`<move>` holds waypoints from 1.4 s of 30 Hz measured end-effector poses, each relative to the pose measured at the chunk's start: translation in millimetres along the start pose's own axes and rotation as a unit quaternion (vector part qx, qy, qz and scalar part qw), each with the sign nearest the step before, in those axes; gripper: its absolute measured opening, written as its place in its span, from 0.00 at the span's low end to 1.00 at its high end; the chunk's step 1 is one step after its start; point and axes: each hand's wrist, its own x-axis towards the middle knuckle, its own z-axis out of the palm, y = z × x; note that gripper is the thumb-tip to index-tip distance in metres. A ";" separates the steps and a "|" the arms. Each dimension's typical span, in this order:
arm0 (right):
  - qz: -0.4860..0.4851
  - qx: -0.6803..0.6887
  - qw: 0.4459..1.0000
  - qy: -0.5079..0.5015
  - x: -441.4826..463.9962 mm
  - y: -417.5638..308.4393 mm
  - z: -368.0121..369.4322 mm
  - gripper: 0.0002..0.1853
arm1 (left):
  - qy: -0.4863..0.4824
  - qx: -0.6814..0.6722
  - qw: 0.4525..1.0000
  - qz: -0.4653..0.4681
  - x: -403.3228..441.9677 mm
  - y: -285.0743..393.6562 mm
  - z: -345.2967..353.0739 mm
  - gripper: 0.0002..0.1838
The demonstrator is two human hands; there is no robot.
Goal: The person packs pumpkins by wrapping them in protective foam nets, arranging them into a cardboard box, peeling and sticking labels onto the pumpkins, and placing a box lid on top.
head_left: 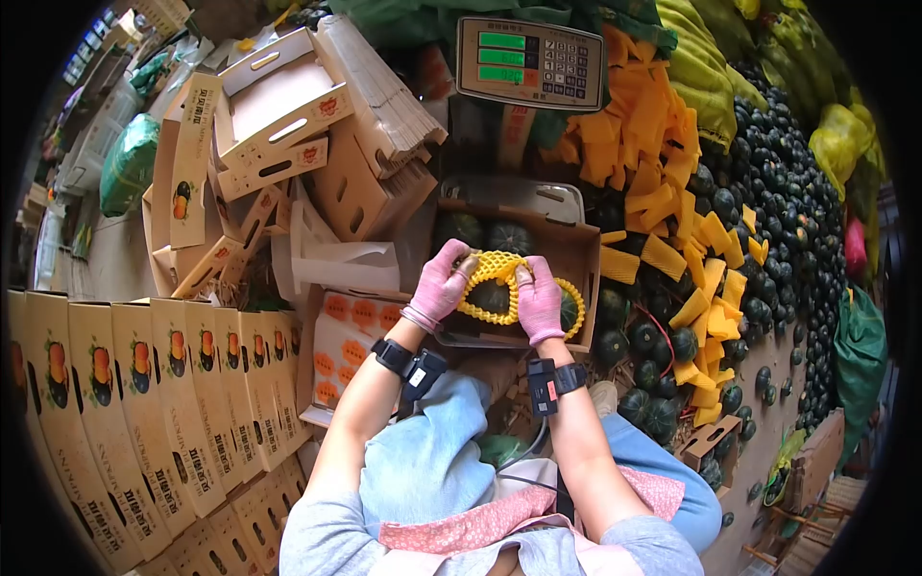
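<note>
My left hand (442, 288), in a pink glove, grips the left side of a yellow foam net sleeve (499, 263). My right hand (540, 305), gloved the same way, pinches the sleeve's right edge. Dark green shows through the sleeve's opening, apparently a small pumpkin (488, 300). Both hands are over an open cardboard box (582, 252), which sits on the scale's tray. Inside, at the back, lie two dark green pumpkins (509, 236). Another pumpkin in yellow netting (572, 309) is partly hidden beside my right hand.
A digital scale display (528, 63) stands behind the box. Loose yellow foam sleeves (634, 144) and a large heap of pumpkins (788, 192) lie to the right. Orange stickers (351, 341) fill a box at left, near stacked printed cartons (163, 403) and open trays (279, 96).
</note>
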 end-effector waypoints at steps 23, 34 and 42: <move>-0.074 -0.288 0.955 -0.003 -28.8 -16.1 -3.6 0.15 | -0.099 0.255 0.952 0.136 -18.1 36.0 -10.3 0.16; 0.037 -0.223 0.973 -0.039 -14.8 -15.6 3.7 0.17 | -0.219 0.047 0.971 -0.085 -4.8 19.1 -31.2 0.34; 0.050 -0.145 0.987 -0.043 -15.6 -6.6 0.4 0.21 | -0.234 -0.101 0.956 -0.142 -1.0 18.3 -29.9 0.44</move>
